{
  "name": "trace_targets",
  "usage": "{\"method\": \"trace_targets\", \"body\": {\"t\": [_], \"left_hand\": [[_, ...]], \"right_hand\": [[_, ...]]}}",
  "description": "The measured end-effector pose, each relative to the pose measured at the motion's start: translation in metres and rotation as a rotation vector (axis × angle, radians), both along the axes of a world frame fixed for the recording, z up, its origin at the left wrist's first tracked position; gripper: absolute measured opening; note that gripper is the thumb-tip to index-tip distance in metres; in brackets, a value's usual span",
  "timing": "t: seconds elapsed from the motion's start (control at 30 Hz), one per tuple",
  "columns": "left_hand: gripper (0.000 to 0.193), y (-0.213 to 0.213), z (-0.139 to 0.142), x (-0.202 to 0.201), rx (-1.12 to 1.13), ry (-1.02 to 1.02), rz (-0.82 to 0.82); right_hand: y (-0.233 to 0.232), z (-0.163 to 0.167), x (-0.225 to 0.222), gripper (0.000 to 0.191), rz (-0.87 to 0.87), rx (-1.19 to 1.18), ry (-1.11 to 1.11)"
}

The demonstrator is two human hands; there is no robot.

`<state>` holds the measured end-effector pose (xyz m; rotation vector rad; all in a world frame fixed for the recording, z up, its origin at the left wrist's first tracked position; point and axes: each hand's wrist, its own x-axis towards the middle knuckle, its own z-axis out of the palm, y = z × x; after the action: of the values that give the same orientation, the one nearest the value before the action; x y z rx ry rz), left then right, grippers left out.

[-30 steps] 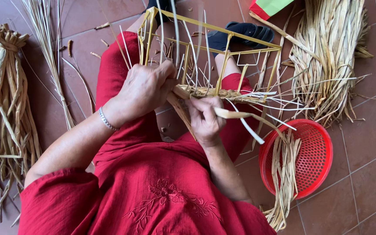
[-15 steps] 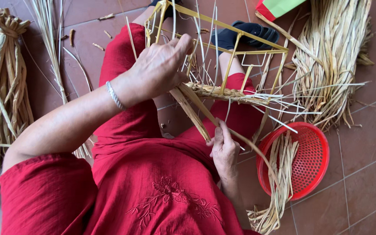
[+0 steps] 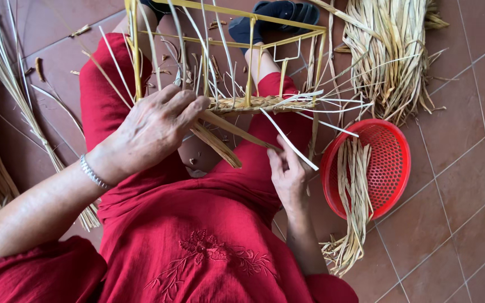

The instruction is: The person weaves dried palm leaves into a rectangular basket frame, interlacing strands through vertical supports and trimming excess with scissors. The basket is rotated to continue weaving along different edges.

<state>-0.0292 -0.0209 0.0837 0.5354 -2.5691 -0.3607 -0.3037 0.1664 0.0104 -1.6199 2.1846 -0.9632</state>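
item 1: right hand (image 3: pixel 288 175), near centre, at 5 o'clock of the woven strip; fingers (image 3: pixel 296 159) pinched on a flat straw strand (image 3: pixel 237 130) that runs up toward 10 o'clock, with a pale white strip (image 3: pixel 290 142) crossing just above the fingertips.
item 2: left hand (image 3: pixel 155 126), at 9 o'clock of the woven strip; fingers pressed together and curled over the upper end of the same straw strands, thumb hidden. a metal bracelet (image 3: pixel 92 173) sits at the wrist.
item 3: red garment (image 3: pixel 197 241), covering lap and legs below both hands.
item 4: woven strip (image 3: pixel 262 103), a low band of plaited straw on the yellow wire frame (image 3: pixel 248 53), resting over the knees at 12 o'clock of the hands; thin upright stakes rise from it.
item 5: red mesh basket (image 3: pixel 391 168), on the tiled floor at 3 o'clock, holding loose straw lengths (image 3: pixel 355 185).
item 6: straw bundle (image 3: pixel 391 56), at 1 o'clock, beyond the basket.
item 7: dark sandal (image 3: pixel 279 12), at 12 o'clock, far edge.
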Motion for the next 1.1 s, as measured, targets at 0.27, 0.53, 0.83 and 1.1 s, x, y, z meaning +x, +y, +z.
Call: {"method": "trace_targets", "body": {"t": [0.27,0.53,0.83,1.1], "left_hand": [[0.059,0.029,0.013,0.002,-0.055,-0.185,0.033],[0.06,0.032,-0.013,0.001,-0.008,-0.133,0.084],[0.042,0.028,-0.02,-0.001,0.11,0.118,0.167],[0.027,0.017,-0.014,-0.002,0.441,0.261,0.299]], "right_hand": [[-0.111,0.013,-0.004,0.011,0.142,-0.355,0.179],[-0.139,0.029,-0.001,0.019,0.096,-0.058,0.201],[-0.088,0.064,0.033,0.02,0.387,-0.307,-0.19],[-0.131,0.016,0.054,0.053,0.559,-0.08,-0.877]]}}
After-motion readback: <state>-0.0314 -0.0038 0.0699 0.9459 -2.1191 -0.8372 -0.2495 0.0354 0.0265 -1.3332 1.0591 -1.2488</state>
